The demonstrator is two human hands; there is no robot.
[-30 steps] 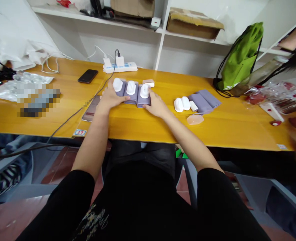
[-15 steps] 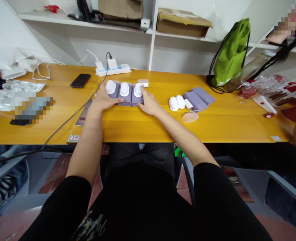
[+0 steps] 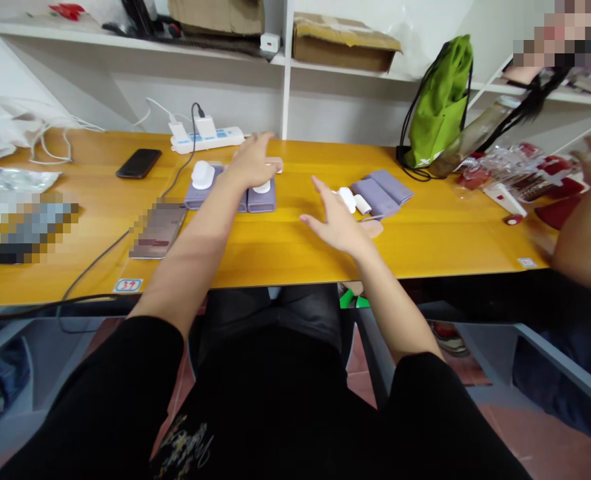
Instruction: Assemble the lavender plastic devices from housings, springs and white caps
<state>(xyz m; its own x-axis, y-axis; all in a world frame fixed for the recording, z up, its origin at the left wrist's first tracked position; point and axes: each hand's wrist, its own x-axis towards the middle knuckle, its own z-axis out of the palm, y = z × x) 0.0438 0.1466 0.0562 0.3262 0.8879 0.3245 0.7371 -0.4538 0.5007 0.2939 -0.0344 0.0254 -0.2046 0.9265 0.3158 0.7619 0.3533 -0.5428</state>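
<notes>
**Both hands lifted, spread and empty over the purple pouches**

Head view: The left hand (image 3: 252,162) hangs above the yellow table (image 3: 285,247) with its fingers loosely spread and nothing in its grasp. Directly beneath it and partly hidden by it lies a row of purple pouches (image 3: 263,199), each with a white ribbed piece on top; the one white piece (image 3: 203,174) that shows fully sits just to the left of the wrist, and another peeps out under the palm. Past the fingertips, a small pale block (image 3: 276,163) rests on the table, and farther beyond lies a white power strip (image 3: 206,139) with plugs in it.

The right hand (image 3: 336,220) is also raised, palm turned inward, fingers apart, gripping nothing. Just beyond its fingers lie loose white pieces (image 3: 348,199) touching a second heap of purple pouches (image 3: 381,193). A pale pink cap (image 3: 374,229) lies close at the thumb side of this hand, partly hidden behind it.

Well to the left of the left forearm sits a phone-like device (image 3: 158,229), blurred over, with a dark cable (image 3: 93,265) running past it, and a black phone (image 3: 138,163) farther off. Far right of the right hand stands a green drawstring bag (image 3: 438,100), and another person's arm (image 3: 578,233) rests at the table's edge.
</notes>
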